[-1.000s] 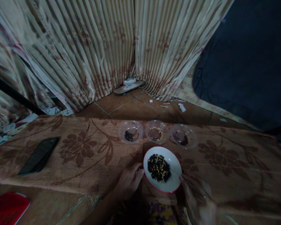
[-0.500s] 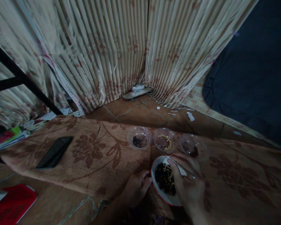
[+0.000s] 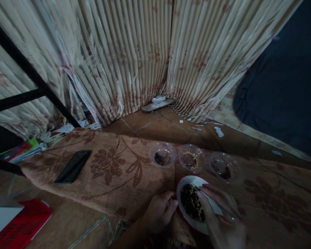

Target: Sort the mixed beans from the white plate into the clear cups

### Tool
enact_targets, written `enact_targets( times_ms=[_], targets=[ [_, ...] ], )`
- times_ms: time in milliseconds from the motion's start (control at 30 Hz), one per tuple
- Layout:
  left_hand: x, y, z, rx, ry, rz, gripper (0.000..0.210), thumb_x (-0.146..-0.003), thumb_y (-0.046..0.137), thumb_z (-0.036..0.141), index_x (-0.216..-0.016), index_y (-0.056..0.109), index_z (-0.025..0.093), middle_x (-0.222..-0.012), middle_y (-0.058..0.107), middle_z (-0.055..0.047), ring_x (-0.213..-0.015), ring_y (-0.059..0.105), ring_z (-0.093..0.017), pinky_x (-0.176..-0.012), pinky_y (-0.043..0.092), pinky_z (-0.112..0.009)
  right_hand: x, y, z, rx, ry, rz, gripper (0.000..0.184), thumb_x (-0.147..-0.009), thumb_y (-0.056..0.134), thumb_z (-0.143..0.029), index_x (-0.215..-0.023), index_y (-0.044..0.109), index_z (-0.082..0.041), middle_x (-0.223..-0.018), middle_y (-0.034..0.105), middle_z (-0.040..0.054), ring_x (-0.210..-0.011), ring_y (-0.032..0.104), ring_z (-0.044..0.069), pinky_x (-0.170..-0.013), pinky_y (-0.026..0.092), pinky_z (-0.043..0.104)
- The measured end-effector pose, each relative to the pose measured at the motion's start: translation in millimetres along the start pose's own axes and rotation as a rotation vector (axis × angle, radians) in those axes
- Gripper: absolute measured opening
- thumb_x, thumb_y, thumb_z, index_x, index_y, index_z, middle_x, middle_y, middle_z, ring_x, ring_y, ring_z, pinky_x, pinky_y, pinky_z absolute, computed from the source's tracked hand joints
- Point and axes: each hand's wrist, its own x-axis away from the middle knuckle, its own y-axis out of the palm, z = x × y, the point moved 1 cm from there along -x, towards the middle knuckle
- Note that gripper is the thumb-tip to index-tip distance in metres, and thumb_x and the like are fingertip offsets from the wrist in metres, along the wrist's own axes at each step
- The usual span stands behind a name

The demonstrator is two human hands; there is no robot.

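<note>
A white bowl with a red rim holds a mix of dark and yellow bean-like grains. At its left edge, my left hand has its fingers curled with thumb and forefinger against the rim. My right hand is over the bowl's right side, closed on thin silver tweezers that point down into the grains. Behind the bowl stand three clear plastic cups: the left cup has black grains, the middle cup yellow ones, the right cup dark reddish ones.
A brown flowered cloth covers the low table. On its left lies a dark phone, with papers beyond. A red bag is at lower left. Striped curtains hang behind, and litter lies on the floor.
The whole view has shifted, so the table and its things appear further right. My right hand has drawn slightly right across the bowl, with the tweezers lying lower. My left hand stays at the rim.
</note>
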Motion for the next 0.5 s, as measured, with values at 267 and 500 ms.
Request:
enact_targets(
  times_ms=[267,500],
  targets=[
    [32.7,3.0,10.2,-0.158,0.161,0.398,0.033,-0.086,0.058,0.022,-0.118,0.062,0.022,-0.081,0.067,-0.003,-0.071,0.063,-0.014,-0.067,0.053,-0.024,43.9,-26.7,7.4,-0.057,-0.118,-0.189,0.022,-0.088,0.061,-0.031,-0.104,0.074,-0.024,-0.095,0.074,0.0071,-0.084,0.071,0.02,-0.071,0.059,0.029],
    [43.7,15.5,43.0,-0.233,0.427,0.339,0.042,-0.084,0.057,0.016,-0.125,0.059,0.026,-0.107,0.067,-0.009,-0.092,0.067,-0.019,-0.077,0.058,-0.027,66.5,-2.2,-38.2,-0.158,-0.09,-0.117,0.027,-0.093,0.049,-0.023,-0.11,0.069,-0.024,-0.093,0.073,0.0074,-0.082,0.07,0.015,-0.068,0.057,0.021]
  ],
)
